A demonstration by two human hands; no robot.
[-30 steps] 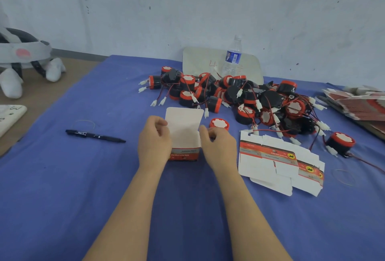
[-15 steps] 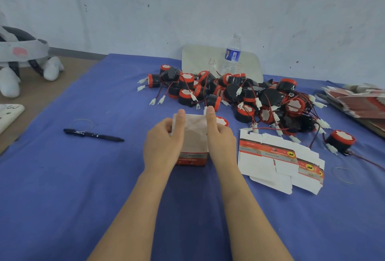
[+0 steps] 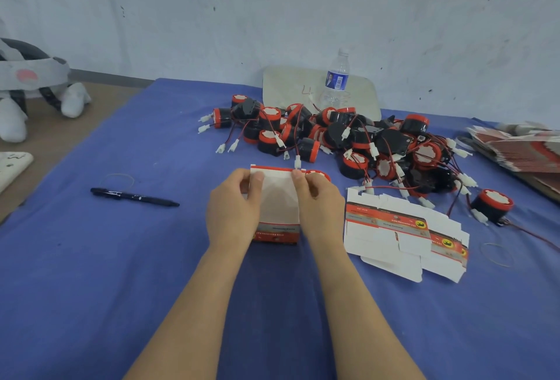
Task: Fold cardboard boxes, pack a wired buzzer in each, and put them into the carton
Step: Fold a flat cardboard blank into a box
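The box stands on the tabletop right in front of me, between my two hands. My left hand wraps its left side and my right hand its right side, and both thumbs lie on the top flap, which is laid over the opening.

It is thin printed card, so I judge it very light and easy to crush. The walls would bow if I squeezed their middles, so I want my fingers near the corners and folded edges, where the card is stiffest. The flap should bend cleanly only along its crease, so pressing close to that line and at the far edge will seat the tuck better than pushing the centre. The print looks a little glossy and might slide under dry fingers.

The buzzers lie heaped beyond the box with their wires crossing each other. They look like hard plastic, heavier than the card. I would lift one by its body, since pulling a lead may drag its neighbours along.

The flat blanks lie just to my right. I see no carton.
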